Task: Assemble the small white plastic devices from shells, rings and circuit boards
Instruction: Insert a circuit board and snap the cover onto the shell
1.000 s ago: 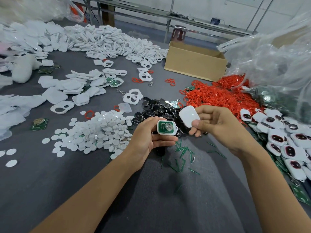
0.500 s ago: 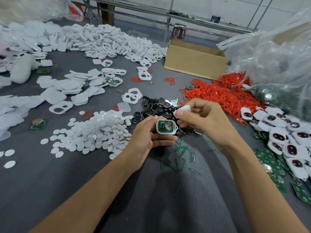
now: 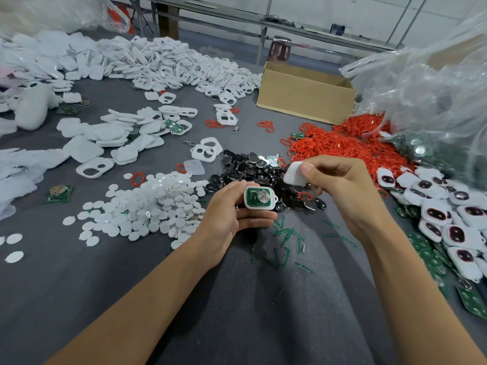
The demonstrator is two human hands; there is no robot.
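Observation:
My left hand (image 3: 232, 214) grips a white half shell (image 3: 259, 198) with a green circuit board and a coin cell showing inside it, open side up. My right hand (image 3: 340, 185) pinches a plain white shell cover (image 3: 294, 173) between thumb and fingers, just above and to the right of the half shell, a small gap apart. Both hands hover over a pile of dark coin cells (image 3: 253, 167).
White discs (image 3: 155, 204) lie heaped at the left, red rings (image 3: 340, 143) at the right, finished white devices (image 3: 448, 206) at the far right. White shells (image 3: 168, 64) cover the back, beside a cardboard box (image 3: 303, 96). Green slivers (image 3: 287, 235) lie near my lap.
My right hand dipped toward the half shell with the cover turned edge-on, then lifted it slightly up and to the right, showing its flat face again. The left hand stayed put.

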